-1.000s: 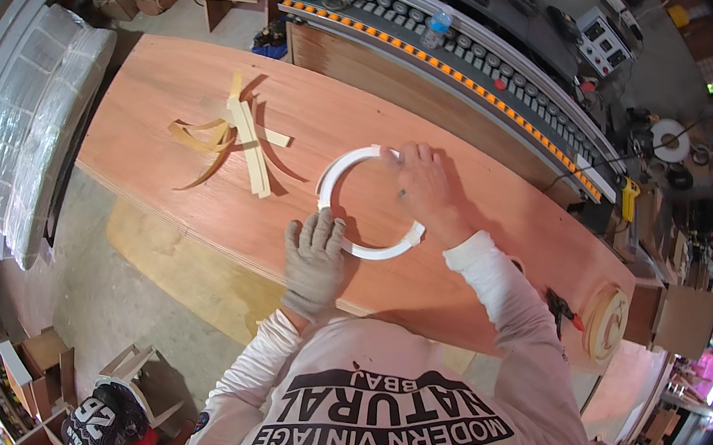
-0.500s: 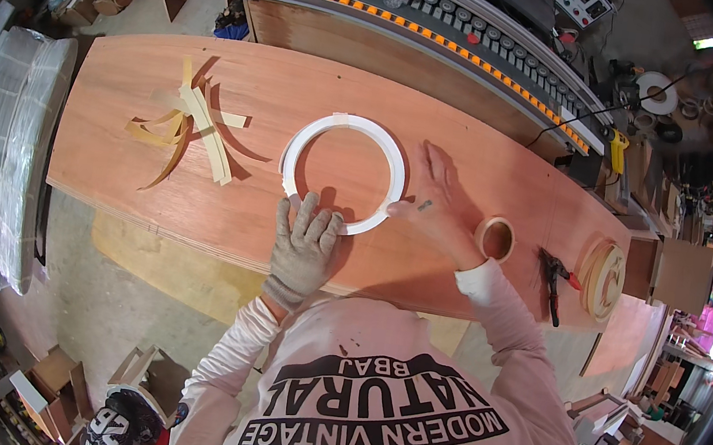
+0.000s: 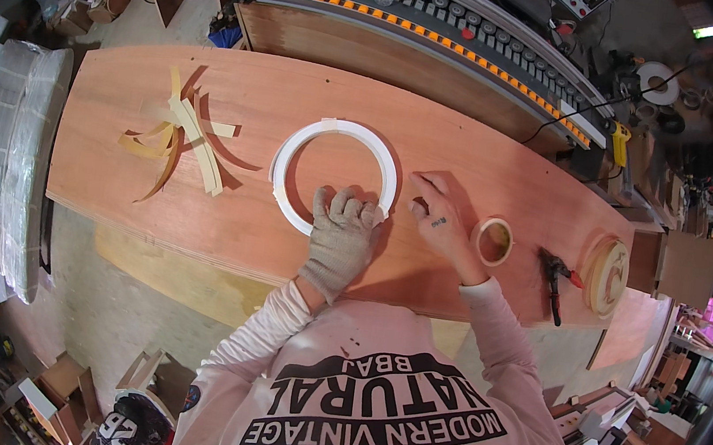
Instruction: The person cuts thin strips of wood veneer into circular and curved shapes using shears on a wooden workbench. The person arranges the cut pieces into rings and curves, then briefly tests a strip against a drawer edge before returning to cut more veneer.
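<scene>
A white ring [image 3: 287,156] lies flat on the wooden tabletop, with pale tape patches on its rim. My left hand [image 3: 341,243], in a grey knit glove, is closed over the ring's near right part, its bent fingers resting on the rim and covering that stretch. Just right of the ring, my bare right hand [image 3: 443,218] hovers with its fingers curled in; whether anything small is between them is hidden. A roll of masking tape [image 3: 481,240] stands close to the right wrist.
Loose strips of edge banding [image 3: 197,145] are heaped on the left of the tabletop [image 3: 455,146]. Black and red pliers [image 3: 554,278] and a coil of pale banding [image 3: 607,273] lie at the right end. A roller conveyor [image 3: 433,32] runs along the far side.
My left hand has slid right along the ring's near rim. The right hand has drawn its outstretched fingers into a curl and its thumb has come away from the ring.
</scene>
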A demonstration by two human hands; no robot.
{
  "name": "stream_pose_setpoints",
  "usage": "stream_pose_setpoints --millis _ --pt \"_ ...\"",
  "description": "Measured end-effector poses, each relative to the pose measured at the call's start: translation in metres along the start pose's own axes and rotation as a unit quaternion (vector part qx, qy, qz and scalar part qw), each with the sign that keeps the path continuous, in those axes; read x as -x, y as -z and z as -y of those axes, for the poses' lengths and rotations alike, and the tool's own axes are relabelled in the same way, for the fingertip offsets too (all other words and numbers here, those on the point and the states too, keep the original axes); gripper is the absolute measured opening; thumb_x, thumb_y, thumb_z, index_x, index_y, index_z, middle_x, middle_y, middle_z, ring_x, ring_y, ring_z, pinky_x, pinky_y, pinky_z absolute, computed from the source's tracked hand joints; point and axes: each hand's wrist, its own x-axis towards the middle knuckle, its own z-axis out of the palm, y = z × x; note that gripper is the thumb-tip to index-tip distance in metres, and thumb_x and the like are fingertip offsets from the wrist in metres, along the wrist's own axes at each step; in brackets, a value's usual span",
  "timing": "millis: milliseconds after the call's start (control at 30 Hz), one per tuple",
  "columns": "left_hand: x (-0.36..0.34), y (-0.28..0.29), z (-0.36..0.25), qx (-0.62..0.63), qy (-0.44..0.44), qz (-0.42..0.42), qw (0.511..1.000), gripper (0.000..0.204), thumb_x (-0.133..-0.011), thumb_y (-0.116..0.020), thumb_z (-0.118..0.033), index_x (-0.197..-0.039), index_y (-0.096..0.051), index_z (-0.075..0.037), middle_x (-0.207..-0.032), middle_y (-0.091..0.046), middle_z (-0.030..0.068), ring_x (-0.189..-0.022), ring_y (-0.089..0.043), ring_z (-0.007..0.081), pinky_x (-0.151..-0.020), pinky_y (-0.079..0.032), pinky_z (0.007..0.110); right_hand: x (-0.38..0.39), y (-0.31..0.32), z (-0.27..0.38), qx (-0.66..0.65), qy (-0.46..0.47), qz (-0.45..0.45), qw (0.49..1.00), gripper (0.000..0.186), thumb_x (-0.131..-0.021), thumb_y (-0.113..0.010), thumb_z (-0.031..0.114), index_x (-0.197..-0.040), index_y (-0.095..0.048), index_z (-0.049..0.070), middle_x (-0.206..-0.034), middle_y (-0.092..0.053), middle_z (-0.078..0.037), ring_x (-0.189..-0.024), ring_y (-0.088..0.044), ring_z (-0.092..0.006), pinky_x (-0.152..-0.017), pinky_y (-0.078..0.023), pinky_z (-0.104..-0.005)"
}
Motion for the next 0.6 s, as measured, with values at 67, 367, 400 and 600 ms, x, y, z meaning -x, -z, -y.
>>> stream_pose_setpoints --millis 67,367,400,600 --pt "-0.003 0.004 -0.002 0.008 -0.003 0.034 0.999 0.036 -0.085 -0.073 -0.026 -0.113 -0.069 -0.004 -0.108 -0.065 0.0118 -0.114 -0.059 0.0310 -0.105 -0.040 0.058 0.005 -0.003 0.002 -0.011 -0.007 -0.003 1.000 0.042 -0.092 -0.061 0.001 -0.134 -0.059 -0.002 -0.133 -0.057 -0.023 -0.123 -0.056 -0.0412 -0.103 -0.048 -0.0452" --pt "-0.043 0.101 -0.017 0.697 0.242 0.015 0.675 0.030 -0.103 -0.063 -0.024 -0.120 -0.065 0.001 -0.094 -0.063 0.0034 -0.077 -0.060 0.0107 -0.066 -0.050 0.026 0.013 0.000 0.036 -0.279 -0.089 -0.022 0.956 0.033 -0.098 -0.061 0.006 -0.130 -0.064 -0.001 -0.108 -0.070 -0.017 -0.099 -0.067 -0.0185 -0.088 -0.054 -0.0343" --pt "-0.043 0.106 -0.013 0.764 0.248 0.005 0.596 0.031 -0.104 -0.062 -0.024 -0.121 -0.065 0.001 -0.095 -0.064 0.0032 -0.078 -0.060 0.0111 -0.066 -0.049 0.026 0.014 0.003 0.044 -0.268 -0.057 -0.048 0.960 0.031 -0.099 -0.062 0.008 -0.129 -0.065 -0.001 -0.105 -0.071 -0.016 -0.096 -0.067 -0.0155 -0.086 -0.054 -0.0330" --pt "-0.024 0.070 0.028 0.967 0.201 -0.032 0.155 0.037 -0.107 -0.055 -0.026 -0.127 -0.056 0.005 -0.086 -0.056 0.0052 -0.073 -0.054 0.0172 -0.070 -0.047 0.034 0.026 0.034 0.070 -0.126 0.001 -0.010 0.992 0.025 -0.098 -0.065 0.010 -0.120 -0.070 -0.001 -0.103 -0.073 -0.014 -0.097 -0.067 -0.0252 -0.085 -0.054 -0.0376"
